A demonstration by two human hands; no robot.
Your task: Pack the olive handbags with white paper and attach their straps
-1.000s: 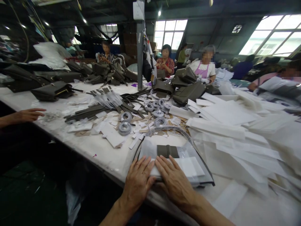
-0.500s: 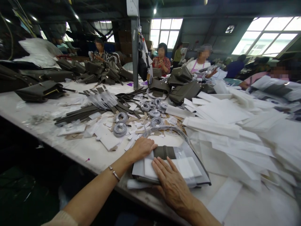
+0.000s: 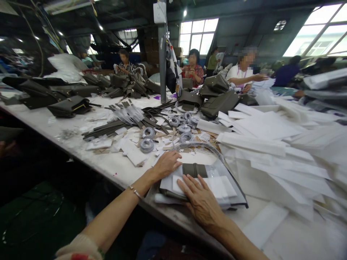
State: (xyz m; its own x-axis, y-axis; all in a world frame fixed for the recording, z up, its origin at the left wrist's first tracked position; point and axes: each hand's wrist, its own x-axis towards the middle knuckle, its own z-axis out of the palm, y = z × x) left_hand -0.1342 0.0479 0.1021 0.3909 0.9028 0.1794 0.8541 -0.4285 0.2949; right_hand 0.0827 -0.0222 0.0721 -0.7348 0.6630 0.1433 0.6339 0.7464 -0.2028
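The right hand (image 3: 203, 204) lies palm down, fingers slightly parted and laid flat on a folded white foam sheet (image 3: 221, 187). The left hand (image 3: 166, 165) is curled over the upper-left side of the bundle; whether it pinches anything there, I cannot tell.

Both are on a flat, dark olive bag (image 3: 193, 169) wrapped in clear plastic and pale sheeting, lying by the near edge of the white desk (image 3: 123, 169), its grey, plastic-covered arched handle (image 3: 207, 145) pointing away. It is probably fairly light, springy under the padding and firmer at the dark-edged rim. The plastic looks slippery and the foam could slide, so a broad grip at both sides, sheet and bag together, seems safer than lifting by one corner.

Just beyond the handle, grey plastic-wrapped coils (image 3: 146, 145) and small paper scraps crowd the surface. To the right, a loose heap of white foam and paper sheets (image 3: 271, 126) comes close to the bag and limits sideways room. Farther left lie dark olive flat straps (image 3: 108, 129); behind, more dark olive bags (image 3: 221, 104) are piled around a grey metal post (image 3: 162, 65), with co-workers beyond.
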